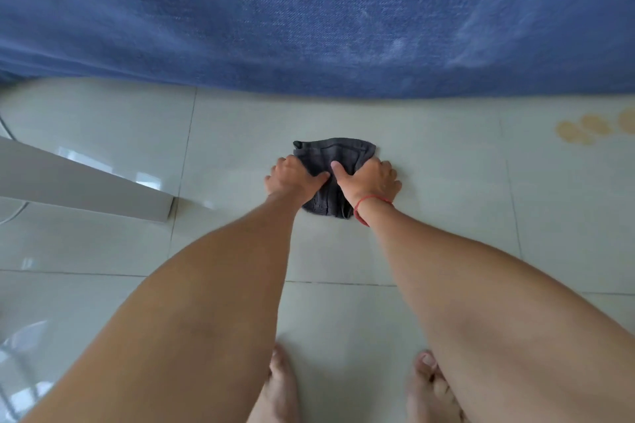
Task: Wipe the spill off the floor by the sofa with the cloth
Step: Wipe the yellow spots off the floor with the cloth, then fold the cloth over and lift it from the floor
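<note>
**Both hands pressing the cloth to the floor**

I have the left hand (pixel 293 178) and right hand (pixel 369 180) flat on the dark cloth (pixel 335 154), fingers curled over its edges, pinning it to the floor (pixel 429 182) just before the sofa (pixel 309 10), presumably to soak. Yellowish spill (pixel 584 130) sits well right, untouched, cut off by the frame.

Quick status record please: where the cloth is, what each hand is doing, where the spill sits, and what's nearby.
cloth: dark grey cloth, bunched, flat on the tiled floor
left hand: left hand pressing on the cloth's left side
right hand: right hand pressing on its right side, red string at wrist
spill: yellowish blotches far right, near the sofa, apart from the cloth
sofa: blue sofa just beyond the cloth
other: white furniture leg at left
</note>
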Demonstrator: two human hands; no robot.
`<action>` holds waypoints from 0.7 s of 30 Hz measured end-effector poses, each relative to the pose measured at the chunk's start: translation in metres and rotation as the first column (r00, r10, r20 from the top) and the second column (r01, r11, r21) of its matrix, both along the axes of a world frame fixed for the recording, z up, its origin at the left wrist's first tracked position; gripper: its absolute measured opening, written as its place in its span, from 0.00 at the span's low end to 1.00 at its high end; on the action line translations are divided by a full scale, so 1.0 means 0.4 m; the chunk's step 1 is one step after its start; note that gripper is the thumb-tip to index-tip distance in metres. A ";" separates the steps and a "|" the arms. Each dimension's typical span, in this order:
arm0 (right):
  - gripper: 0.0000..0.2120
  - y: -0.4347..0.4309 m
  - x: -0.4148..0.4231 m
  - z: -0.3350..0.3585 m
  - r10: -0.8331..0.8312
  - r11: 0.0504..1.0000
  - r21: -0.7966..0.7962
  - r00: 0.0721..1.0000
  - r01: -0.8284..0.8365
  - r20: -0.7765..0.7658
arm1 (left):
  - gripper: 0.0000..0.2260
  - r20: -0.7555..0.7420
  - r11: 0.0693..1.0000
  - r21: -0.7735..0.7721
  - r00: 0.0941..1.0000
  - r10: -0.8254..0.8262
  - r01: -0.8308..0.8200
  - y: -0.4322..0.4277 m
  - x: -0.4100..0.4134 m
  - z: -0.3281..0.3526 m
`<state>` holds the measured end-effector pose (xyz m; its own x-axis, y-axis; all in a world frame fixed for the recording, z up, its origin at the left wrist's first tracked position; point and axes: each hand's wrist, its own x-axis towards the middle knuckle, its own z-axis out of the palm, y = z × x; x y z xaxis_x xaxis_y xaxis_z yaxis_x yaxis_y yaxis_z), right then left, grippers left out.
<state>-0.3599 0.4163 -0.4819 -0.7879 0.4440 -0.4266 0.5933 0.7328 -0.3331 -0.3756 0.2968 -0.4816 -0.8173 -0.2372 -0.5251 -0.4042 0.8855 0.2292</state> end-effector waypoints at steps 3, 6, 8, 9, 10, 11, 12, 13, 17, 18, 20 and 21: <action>0.25 -0.020 -0.023 0.011 -0.002 0.989 -0.145 0.999 0.006 0.033 | 0.29 0.030 0.999 0.048 0.999 0.020 -0.022 0.028 -0.009 0.006; 0.20 0.000 -0.022 0.011 -0.092 0.954 -0.284 0.995 0.101 0.047 | 0.24 0.041 0.987 0.131 0.995 0.089 -0.093 0.024 -0.009 0.018; 0.21 0.020 0.002 0.009 -0.177 0.926 -0.322 0.980 0.196 0.086 | 0.24 0.117 0.956 0.206 0.975 0.188 -0.209 0.015 0.003 0.023; 0.21 0.025 0.019 0.009 -0.196 0.920 -0.327 0.976 0.217 0.097 | 0.25 0.165 0.938 0.225 0.959 0.231 -0.265 0.013 0.015 0.027; 0.21 0.026 0.038 0.011 -0.201 0.919 -0.324 0.974 0.224 0.101 | 0.26 0.203 0.925 0.233 0.945 0.255 -0.300 0.013 0.032 0.030; 0.20 0.023 0.061 0.016 -0.206 0.921 -0.316 0.973 0.229 0.107 | 0.26 0.234 0.922 0.227 0.936 0.262 -0.315 0.015 0.052 0.035; 0.19 0.018 0.086 0.024 -0.208 0.922 -0.307 0.970 0.236 0.122 | 0.26 0.253 0.926 0.211 0.933 0.257 -0.312 0.019 0.076 0.041; 0.18 0.011 0.111 0.032 -0.203 0.924 -0.298 0.968 0.239 0.145 | 0.26 0.268 0.937 0.188 0.933 0.240 -0.295 0.023 0.104 0.050; 0.18 0.002 0.207 0.083 -0.121 0.937 -0.286 0.956 0.199 0.268 | 0.21 0.343 0.968 0.165 0.931 0.123 -0.189 0.025 0.225 0.090; 0.18 0.007 0.221 0.104 -0.103 0.938 -0.291 0.954 0.187 0.281 | 0.21 0.374 0.959 0.182 0.917 0.136 -0.217 0.022 0.246 0.104; 0.18 0.020 0.236 0.165 -0.092 0.936 -0.305 0.960 0.174 0.265 | 0.22 0.381 0.932 0.230 0.907 0.178 -0.279 0.015 0.274 0.162; 0.18 0.025 0.239 0.205 -0.098 0.932 -0.318 0.966 0.173 0.240 | 0.22 0.360 0.924 0.253 0.914 0.187 -0.288 0.013 0.280 0.203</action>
<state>-0.2644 0.4262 -0.4001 -0.6019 0.3424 -0.7215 0.7643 0.5089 -0.3961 -0.2636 0.3020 -0.4005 -0.5290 -0.1961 -0.8257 -0.6901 0.6657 0.2840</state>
